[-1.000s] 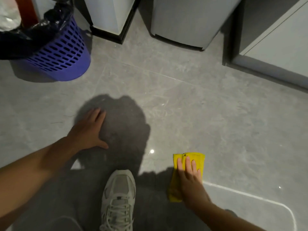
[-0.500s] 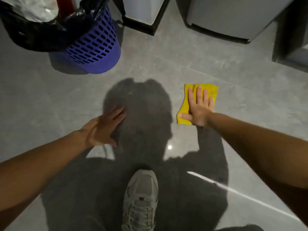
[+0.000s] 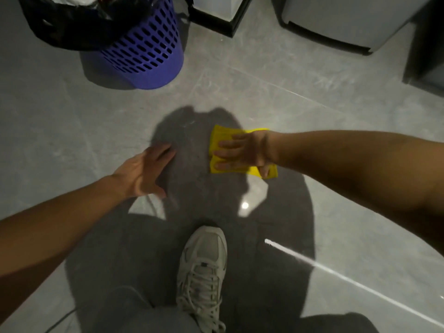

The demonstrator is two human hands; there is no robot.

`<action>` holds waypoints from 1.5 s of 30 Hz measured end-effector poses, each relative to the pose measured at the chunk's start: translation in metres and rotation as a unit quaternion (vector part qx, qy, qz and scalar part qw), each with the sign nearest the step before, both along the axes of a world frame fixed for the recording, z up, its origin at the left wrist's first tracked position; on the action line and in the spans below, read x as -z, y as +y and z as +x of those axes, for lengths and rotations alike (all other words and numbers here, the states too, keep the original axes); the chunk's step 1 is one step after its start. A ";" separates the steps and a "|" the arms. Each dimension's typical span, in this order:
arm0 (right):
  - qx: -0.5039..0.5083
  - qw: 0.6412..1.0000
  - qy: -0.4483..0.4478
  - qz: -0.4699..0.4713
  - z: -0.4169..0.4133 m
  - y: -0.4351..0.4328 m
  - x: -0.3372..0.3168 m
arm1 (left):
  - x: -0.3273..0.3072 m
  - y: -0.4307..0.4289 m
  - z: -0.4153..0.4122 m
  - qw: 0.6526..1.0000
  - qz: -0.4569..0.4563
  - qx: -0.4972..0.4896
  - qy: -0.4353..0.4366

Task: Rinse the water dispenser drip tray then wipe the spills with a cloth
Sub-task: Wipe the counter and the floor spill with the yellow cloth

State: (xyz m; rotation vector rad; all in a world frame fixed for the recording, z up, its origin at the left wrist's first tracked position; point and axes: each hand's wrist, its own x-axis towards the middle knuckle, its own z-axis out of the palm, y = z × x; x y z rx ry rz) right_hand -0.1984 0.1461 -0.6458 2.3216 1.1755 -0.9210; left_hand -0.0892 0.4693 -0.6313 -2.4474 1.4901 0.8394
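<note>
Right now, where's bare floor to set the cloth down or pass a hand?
Free: the grey floor between the purple bin and the appliance bases, beyond the yellow cloth; also far left of the left hand. Crowded: the centre, where the right hand presses the cloth, with the sneaker just below.
</note>
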 end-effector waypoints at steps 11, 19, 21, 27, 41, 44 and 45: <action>0.255 0.964 0.037 0.064 -0.237 -0.016 -0.003 | -0.008 -0.018 -0.019 0.998 0.058 0.027 0.006; 0.669 0.735 -0.030 0.106 -0.355 0.082 0.004 | -0.011 -0.025 -0.021 0.995 0.081 0.050 -0.023; 0.748 0.659 0.000 0.076 -0.340 0.110 0.013 | -0.011 -0.026 -0.020 0.994 0.092 0.054 -0.029; 0.898 0.417 -0.104 0.097 -0.241 0.161 0.027 | -0.008 -0.026 -0.020 0.992 0.107 0.045 -0.044; 0.734 0.643 -0.117 0.187 -0.012 0.026 0.052 | -0.015 -0.030 -0.016 0.994 0.097 0.046 -0.006; 0.565 0.807 -0.063 0.160 0.019 -0.001 0.043 | -0.015 -0.030 -0.016 0.995 0.095 0.043 0.002; 0.490 0.857 -0.054 0.149 0.024 -0.004 0.040 | -0.014 -0.029 -0.016 0.995 0.096 0.040 0.007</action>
